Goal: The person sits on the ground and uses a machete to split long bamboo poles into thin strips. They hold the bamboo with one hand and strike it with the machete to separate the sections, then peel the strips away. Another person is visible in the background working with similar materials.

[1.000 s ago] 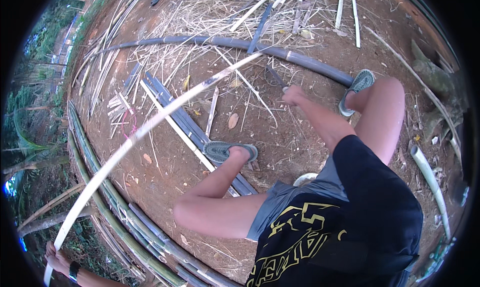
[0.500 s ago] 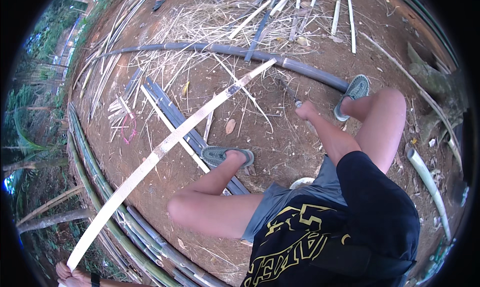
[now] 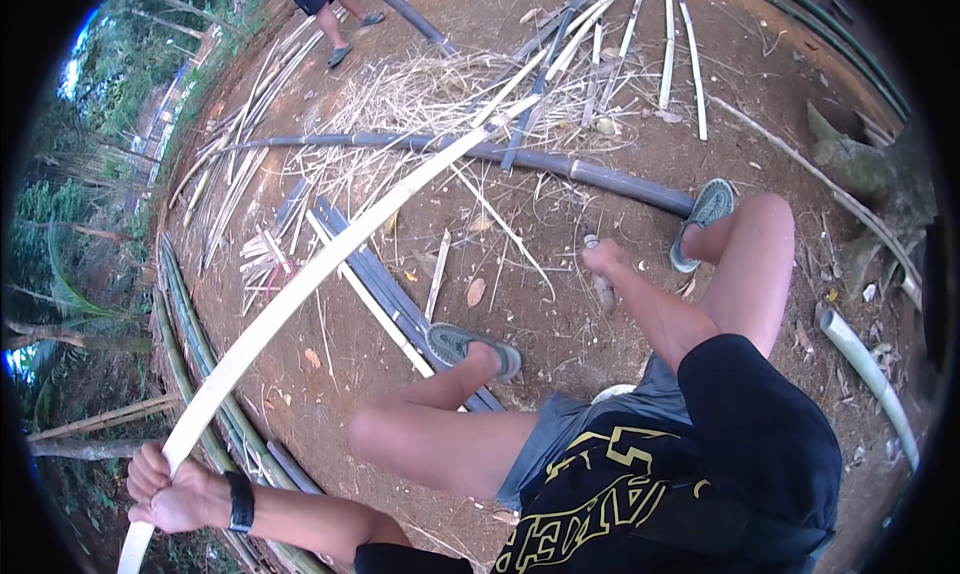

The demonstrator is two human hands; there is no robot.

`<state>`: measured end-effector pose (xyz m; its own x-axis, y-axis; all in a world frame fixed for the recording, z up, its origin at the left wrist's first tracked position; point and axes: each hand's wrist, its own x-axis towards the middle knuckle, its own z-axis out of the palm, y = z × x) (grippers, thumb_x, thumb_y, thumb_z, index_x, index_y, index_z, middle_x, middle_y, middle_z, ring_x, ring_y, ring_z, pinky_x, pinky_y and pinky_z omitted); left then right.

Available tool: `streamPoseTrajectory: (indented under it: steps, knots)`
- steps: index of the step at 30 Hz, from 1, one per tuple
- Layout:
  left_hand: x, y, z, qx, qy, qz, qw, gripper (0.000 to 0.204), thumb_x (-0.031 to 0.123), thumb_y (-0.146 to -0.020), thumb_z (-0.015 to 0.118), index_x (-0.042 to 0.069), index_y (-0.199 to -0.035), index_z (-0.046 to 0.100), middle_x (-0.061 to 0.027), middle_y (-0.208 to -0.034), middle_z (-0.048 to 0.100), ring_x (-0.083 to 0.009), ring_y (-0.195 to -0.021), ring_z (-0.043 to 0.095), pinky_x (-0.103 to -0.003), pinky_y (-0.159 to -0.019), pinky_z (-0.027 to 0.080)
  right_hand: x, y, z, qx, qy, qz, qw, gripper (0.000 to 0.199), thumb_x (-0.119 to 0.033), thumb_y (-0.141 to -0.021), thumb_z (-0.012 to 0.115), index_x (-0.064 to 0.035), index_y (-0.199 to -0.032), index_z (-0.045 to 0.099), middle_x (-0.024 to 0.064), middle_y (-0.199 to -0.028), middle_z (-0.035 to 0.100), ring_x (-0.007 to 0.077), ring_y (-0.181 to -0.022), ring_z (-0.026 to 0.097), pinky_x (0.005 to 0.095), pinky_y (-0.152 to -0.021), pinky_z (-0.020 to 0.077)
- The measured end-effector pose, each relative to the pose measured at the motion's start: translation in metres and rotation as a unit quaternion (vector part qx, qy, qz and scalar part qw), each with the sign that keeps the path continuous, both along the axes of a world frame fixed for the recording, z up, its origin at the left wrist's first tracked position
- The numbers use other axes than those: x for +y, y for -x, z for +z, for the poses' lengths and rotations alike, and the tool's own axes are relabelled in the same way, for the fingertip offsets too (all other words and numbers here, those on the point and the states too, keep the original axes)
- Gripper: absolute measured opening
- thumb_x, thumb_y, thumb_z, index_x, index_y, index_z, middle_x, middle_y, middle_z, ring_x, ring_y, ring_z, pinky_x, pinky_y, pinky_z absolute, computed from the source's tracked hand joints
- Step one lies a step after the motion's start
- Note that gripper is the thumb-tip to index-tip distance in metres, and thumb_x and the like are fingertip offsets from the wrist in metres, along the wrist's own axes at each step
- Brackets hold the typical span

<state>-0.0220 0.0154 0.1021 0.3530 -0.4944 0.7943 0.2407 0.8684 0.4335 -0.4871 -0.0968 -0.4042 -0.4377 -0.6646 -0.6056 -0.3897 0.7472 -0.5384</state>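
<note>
My left hand (image 3: 172, 489), a dark band at its wrist, is closed around the lower end of a long pale split-bamboo strip (image 3: 290, 299). The strip slants up to the right, its far end over the dark bamboo pole (image 3: 540, 160) and the heap of shavings. In my right hand (image 3: 603, 258), in front of my right foot, is the handle of a knife (image 3: 606, 294). Its blade is thin and blurred against the soil, so its full shape is hard to make out. The knife and the strip are apart.
Dark split-bamboo slats (image 3: 385, 292) lie beside my left foot. Pale shavings (image 3: 410, 99) are heaped beyond the pole. Long green bamboo poles (image 3: 190, 349) lie at the left, and a tree base (image 3: 870, 174) stands at the right. Another person's legs (image 3: 328, 19) show at the top.
My left hand has come up and inward with the bamboo strip, bringing more of that forearm into view. My right hand has lowered slightly with the knife. The view has shifted, showing more of the other person.
</note>
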Motion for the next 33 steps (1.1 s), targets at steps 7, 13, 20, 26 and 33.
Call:
streamPoseTrajectory:
  steps: [7, 13, 20, 26, 33]
  knots:
    - [-0.123, 0.164, -0.074, 0.104, -0.037, 0.171, 0.979, 0.053, 0.054, -0.101, 0.017, 0.018, -0.062, 0.016, 0.0035, -0.056, 0.011, -0.0128, -0.049, 0.013, -0.027, -0.046, 0.016, -0.040, -0.014, 0.109, -0.199, 0.238, -0.104, 0.945, 0.019, -0.018, -0.076, 0.064, -0.0002, -0.083, 0.063, 0.0125, -0.071, 0.066, 0.0196, -0.063, 0.065, 0.0353, -0.065, 0.0523]
    - [-0.179, 0.254, -0.126, 0.222, -0.057, 0.144, 0.963, 0.054, 0.056, -0.100, 0.026, 0.017, -0.063, 0.018, 0.0041, -0.054, 0.015, -0.0110, -0.047, 0.017, -0.028, -0.046, 0.021, -0.033, 0.002, 0.237, -0.373, 0.305, -0.046, 0.875, 0.022, -0.013, -0.089, 0.060, 0.0049, -0.099, 0.054, 0.0120, -0.082, 0.061, 0.0181, -0.068, 0.063, 0.0307, -0.055, 0.0523]
    - [-0.179, 0.353, -0.234, 0.182, -0.109, 0.031, 0.977, 0.052, 0.056, -0.099, 0.030, 0.013, -0.069, 0.025, -0.0016, -0.061, 0.033, -0.0130, -0.055, 0.034, -0.028, -0.058, 0.038, -0.025, 0.023, 0.221, -0.364, 0.313, -0.142, 0.866, 0.049, -0.032, -0.091, 0.064, 0.0106, -0.112, 0.052, 0.0212, -0.101, 0.061, 0.0265, -0.087, 0.067, 0.0351, -0.069, 0.0590]
    - [-0.153, 0.368, -0.253, 0.132, -0.155, 0.058, 0.977, 0.055, 0.058, -0.098, 0.021, 0.009, -0.075, 0.031, -0.0101, -0.070, 0.047, -0.0277, -0.071, 0.055, -0.040, -0.073, 0.049, -0.055, 0.018, 0.211, -0.527, 0.289, -0.256, 0.757, 0.050, -0.026, -0.094, 0.059, 0.0154, -0.119, 0.046, 0.0283, -0.106, 0.059, 0.0304, -0.091, 0.066, 0.0378, -0.074, 0.0599]
    - [-0.131, 0.351, -0.264, -0.039, -0.217, 0.017, 0.975, 0.070, 0.060, -0.097, 0.012, 0.000, -0.104, 0.047, -0.0319, -0.119, 0.054, -0.0355, -0.120, 0.050, -0.045, -0.104, 0.037, -0.068, 0.003, 0.217, -0.549, 0.292, -0.304, 0.722, 0.019, 0.005, -0.083, 0.061, 0.0137, -0.099, 0.055, 0.0211, -0.088, 0.064, 0.0272, -0.071, 0.067, 0.0368, -0.062, 0.0598]
